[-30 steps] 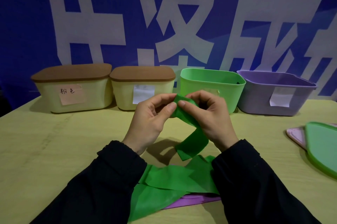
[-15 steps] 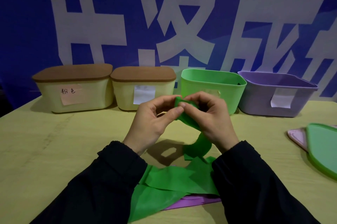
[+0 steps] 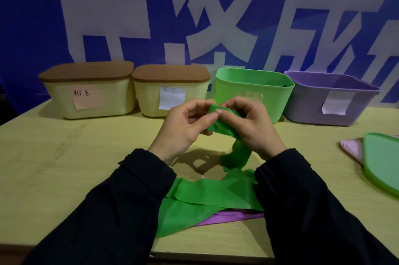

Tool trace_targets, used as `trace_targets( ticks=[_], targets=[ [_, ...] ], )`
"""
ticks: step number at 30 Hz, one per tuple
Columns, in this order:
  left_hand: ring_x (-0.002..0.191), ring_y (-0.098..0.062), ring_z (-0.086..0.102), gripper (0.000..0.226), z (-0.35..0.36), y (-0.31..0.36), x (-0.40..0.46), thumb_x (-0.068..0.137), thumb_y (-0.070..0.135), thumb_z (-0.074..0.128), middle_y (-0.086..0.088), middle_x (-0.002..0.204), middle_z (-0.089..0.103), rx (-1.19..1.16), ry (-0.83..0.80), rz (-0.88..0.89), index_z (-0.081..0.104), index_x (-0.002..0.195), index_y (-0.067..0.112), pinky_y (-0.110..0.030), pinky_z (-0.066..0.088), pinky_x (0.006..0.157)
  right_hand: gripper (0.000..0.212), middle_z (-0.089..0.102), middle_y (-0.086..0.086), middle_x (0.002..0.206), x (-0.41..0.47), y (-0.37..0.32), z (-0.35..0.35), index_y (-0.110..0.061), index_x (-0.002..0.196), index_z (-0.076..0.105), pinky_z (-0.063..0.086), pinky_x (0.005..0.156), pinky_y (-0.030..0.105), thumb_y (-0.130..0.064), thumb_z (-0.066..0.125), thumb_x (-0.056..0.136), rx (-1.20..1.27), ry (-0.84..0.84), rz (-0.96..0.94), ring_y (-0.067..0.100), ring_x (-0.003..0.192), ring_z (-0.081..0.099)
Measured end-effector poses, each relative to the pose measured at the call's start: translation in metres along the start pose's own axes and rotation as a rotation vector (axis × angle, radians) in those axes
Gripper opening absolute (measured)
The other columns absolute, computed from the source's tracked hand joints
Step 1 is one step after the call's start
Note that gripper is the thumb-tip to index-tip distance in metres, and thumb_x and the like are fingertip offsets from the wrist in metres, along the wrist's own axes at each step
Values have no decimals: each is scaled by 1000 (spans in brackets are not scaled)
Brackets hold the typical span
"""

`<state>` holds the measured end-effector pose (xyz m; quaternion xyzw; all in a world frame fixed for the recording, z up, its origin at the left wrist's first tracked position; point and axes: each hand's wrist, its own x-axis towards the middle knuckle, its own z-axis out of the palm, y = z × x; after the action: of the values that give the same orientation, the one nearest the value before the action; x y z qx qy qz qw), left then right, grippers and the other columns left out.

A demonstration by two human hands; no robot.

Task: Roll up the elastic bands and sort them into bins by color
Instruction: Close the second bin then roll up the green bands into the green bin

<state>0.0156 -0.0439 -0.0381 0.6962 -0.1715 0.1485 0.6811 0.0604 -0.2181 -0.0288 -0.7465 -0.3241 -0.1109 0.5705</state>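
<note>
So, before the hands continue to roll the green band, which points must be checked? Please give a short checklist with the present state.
1. Both hands grip the roll: left hand and right hand pinch the green band: ok.
2. Loose tail free to feed: it hangs down to the table, folded over itself near the sleeves: cannot tell.
3. Green bin open: ok.
4. Purple band separate: it lies under the green band: not ok.
5. Roll tight: hidden by fingers: cannot tell.
</note>
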Motion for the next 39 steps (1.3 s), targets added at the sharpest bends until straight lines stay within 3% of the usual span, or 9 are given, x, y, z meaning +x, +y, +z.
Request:
trace_targets(
  ticks=[4, 8, 13, 16, 22, 27, 32, 34, 39],
  targets=[
    [90, -16, 72, 21, -3, 1, 0, 93, 4, 68, -3, 104, 74, -31, 58, 19, 72, 110, 15, -28, 60, 67, 11, 69, 5, 78, 0, -3, -4, -9, 90, 71, 50, 61, 25, -20, 73, 91, 9, 0, 12, 10, 68, 62],
    [91, -16, 69, 30, -4, 0, 1, 99, 4, 60, -3, 107, 71, -13, 56, 42, 68, 122, 21, -30, 59, 65, 13, 67, 25, 82, 0, -1, -7, -14, 89, 72, 44, 60, 35, -26, 76, 89, 2, -82, 77, 21, 66, 57],
    [89, -14, 67, 23, -3, 5, -1, 98, 3, 60, 7, 99, 71, -3, 28, 88, 66, 114, 17, -30, 58, 67, 20, 64, 16, 70, 1, -6, -13, -7, 81, 67, 46, 58, 31, -22, 81, 83, 16, -20, 98, 16, 62, 58],
    [89, -16, 69, 25, -5, 6, -1, 92, 3, 68, 5, 95, 73, 24, 49, 84, 66, 113, 16, -30, 58, 65, 22, 63, 19, 71, 1, -8, -14, -7, 83, 66, 45, 58, 29, -23, 80, 83, -9, -77, 99, 15, 63, 56],
    [98, -19, 70, 22, -5, 0, 0, 97, 5, 62, 1, 106, 76, 41, 62, 70, 70, 112, 20, -30, 60, 67, 17, 69, 13, 72, 1, -9, -18, -12, 80, 73, 47, 56, 28, -27, 81, 82, -18, -71, 135, 14, 61, 59],
    [85, -14, 66, 31, -2, 2, 0, 103, 4, 52, 3, 102, 71, 52, 52, 93, 66, 123, 22, -29, 58, 66, 14, 72, 15, 80, 0, -12, -16, -9, 85, 70, 52, 59, 28, -21, 76, 88, 2, -89, 115, 15, 66, 64],
    [67, -19, 58, 29, -5, 2, 0, 92, 7, 70, 1, 88, 72, 73, 58, 70, 67, 118, 18, -30, 53, 60, 17, 73, 11, 78, -1, -13, -18, -10, 84, 72, 51, 59, 29, -26, 78, 86, -87, -75, 115, 13, 65, 64],
    [71, -20, 63, 26, -5, 2, 1, 90, 6, 71, -2, 91, 75, 30, 80, 37, 66, 113, 16, -28, 54, 59, 19, 71, 12, 75, -1, -14, -19, -9, 83, 71, 49, 57, 28, -27, 78, 85, -72, -71, 118, 13, 63, 61],
    [86, -17, 72, 21, -4, 1, 0, 91, 7, 70, 1, 98, 75, 0, 92, 52, 75, 107, 20, -30, 60, 63, 29, 72, 16, 90, -1, -12, -23, -23, 103, 74, 57, 69, 44, -41, 76, 81, -103, -101, 138, 29, 77, 68]
  ],
)
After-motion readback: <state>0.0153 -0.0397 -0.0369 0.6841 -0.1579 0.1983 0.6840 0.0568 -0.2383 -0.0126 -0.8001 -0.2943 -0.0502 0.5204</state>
